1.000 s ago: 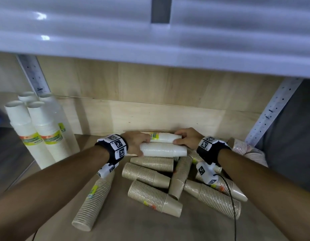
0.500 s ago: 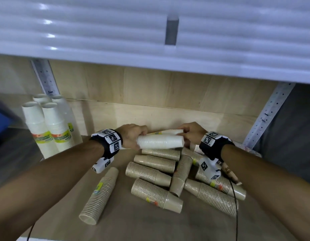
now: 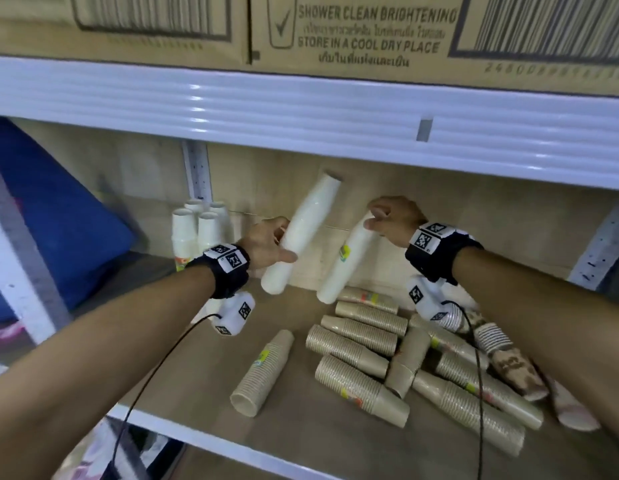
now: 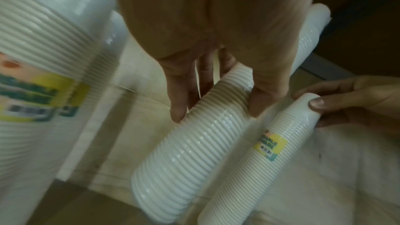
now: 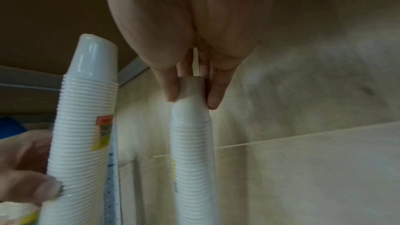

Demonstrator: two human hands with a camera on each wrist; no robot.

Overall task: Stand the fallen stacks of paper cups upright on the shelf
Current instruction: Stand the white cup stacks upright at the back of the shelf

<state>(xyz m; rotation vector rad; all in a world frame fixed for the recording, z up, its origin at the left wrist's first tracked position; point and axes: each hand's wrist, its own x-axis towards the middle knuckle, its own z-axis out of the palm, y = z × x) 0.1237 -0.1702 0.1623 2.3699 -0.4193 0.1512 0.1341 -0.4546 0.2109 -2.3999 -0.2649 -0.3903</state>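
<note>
Two white cup stacks are up off the shelf, both tilted. The left hand grips one stack around its middle; the right hand pinches the other stack at its top end. Brown stacks lie fallen below, and more white stacks stand upright at the back left.

Head cam high, facing shelf; wrist cams close, sharing white stacks.

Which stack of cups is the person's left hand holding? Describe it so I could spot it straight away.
Look under the white shelf edge, left of the brown fallen stacks. Two white stacks are raised there, tilted. The left hand grips the left white stack mid-length; the right hand pinches the other by its top.
</note>
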